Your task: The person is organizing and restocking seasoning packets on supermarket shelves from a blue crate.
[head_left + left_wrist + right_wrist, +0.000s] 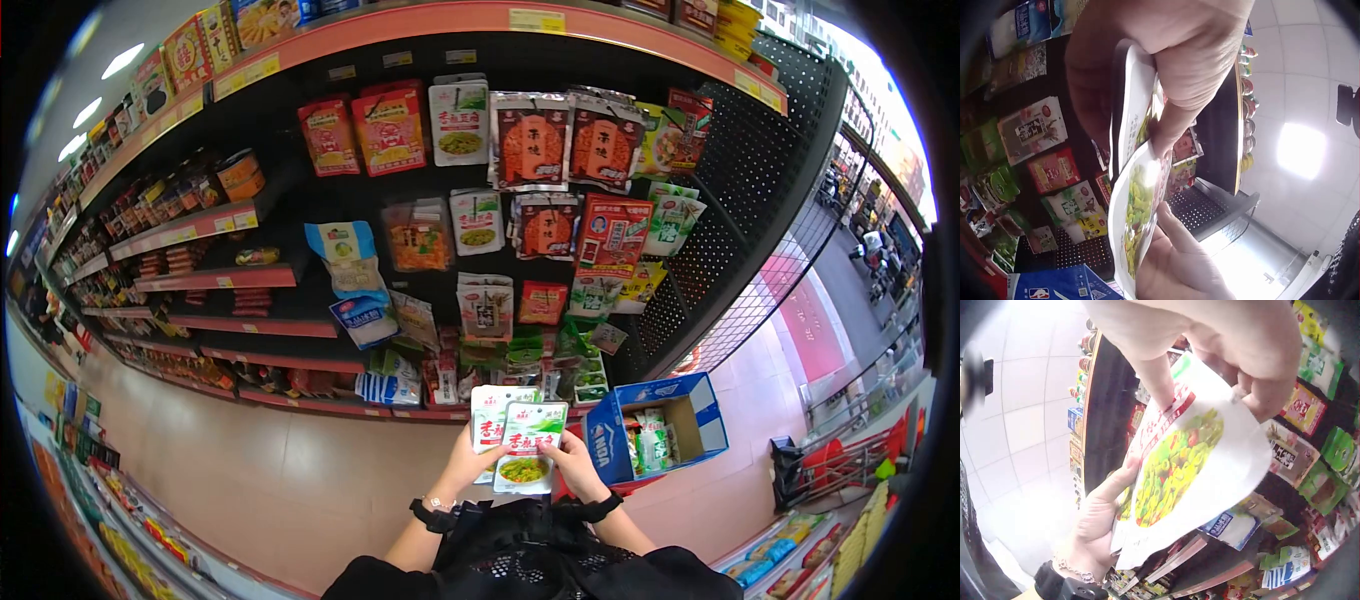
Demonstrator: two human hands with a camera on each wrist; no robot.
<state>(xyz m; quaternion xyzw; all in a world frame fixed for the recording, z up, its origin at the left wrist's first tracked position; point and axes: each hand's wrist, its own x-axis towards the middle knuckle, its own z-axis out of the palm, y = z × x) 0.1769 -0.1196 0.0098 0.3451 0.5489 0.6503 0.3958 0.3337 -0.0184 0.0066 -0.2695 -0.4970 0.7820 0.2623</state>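
Note:
In front of the body are two white-and-green food pouches, each printed with a dish of green vegetables. The front pouch (525, 472) overlaps the rear pouch (486, 408). My left hand (466, 464) grips both at their left side, its thumb lying across the front pouch. On the right edge of the front pouch, my right hand (578, 468) pinches with its thumb on the printed face. The left wrist view shows the pouches edge-on, fanned slightly apart. In the right wrist view the front pouch (1179, 469) hides most of the rear one.
A blue NBA box (655, 425) holding several packets stands at the lower right. Ahead, a black rack (400, 225) carries hanging pouches, with similar white pouches (460, 122) among them. Shelves of jars (185, 195) run off to the left. A mesh panel (740, 240) closes the right end.

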